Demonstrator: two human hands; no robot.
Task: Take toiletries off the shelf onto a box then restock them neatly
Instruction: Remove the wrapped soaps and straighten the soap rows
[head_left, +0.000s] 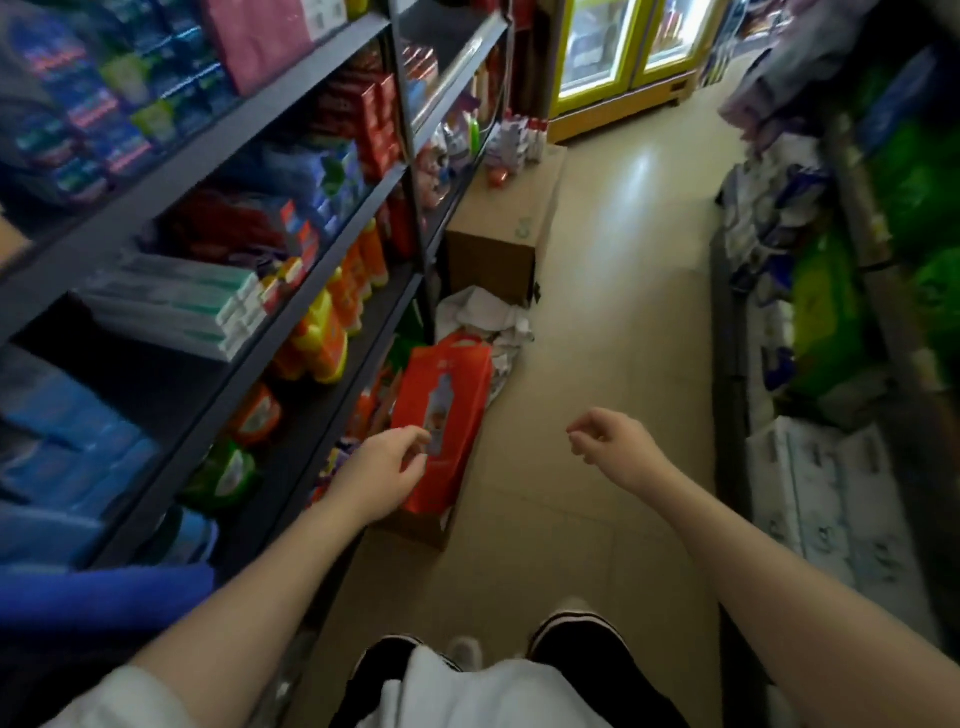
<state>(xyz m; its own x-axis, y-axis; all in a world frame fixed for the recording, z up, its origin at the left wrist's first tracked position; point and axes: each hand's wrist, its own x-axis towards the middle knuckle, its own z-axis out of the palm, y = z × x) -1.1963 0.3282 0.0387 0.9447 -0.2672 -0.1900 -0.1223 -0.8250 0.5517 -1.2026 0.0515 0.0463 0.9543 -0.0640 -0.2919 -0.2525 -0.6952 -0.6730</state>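
Both hands empty, left hand (382, 470) loosely curled by the red pack (441, 421) on the near box (415, 530), right hand (605, 441) half-curled in mid-aisle, so I'd grab the toiletries (514, 137) on the far box (511, 218) two-handed

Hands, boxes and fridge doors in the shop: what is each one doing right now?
left hand: empty, fingers curled, reaching over the red pack
right hand: empty, loosely curled, in the air over the floor
red pack: lying on top of a low cardboard box, not gripped
far cardboard box: closed, small bottles standing on its far end
fridge doors: shut, lit inside
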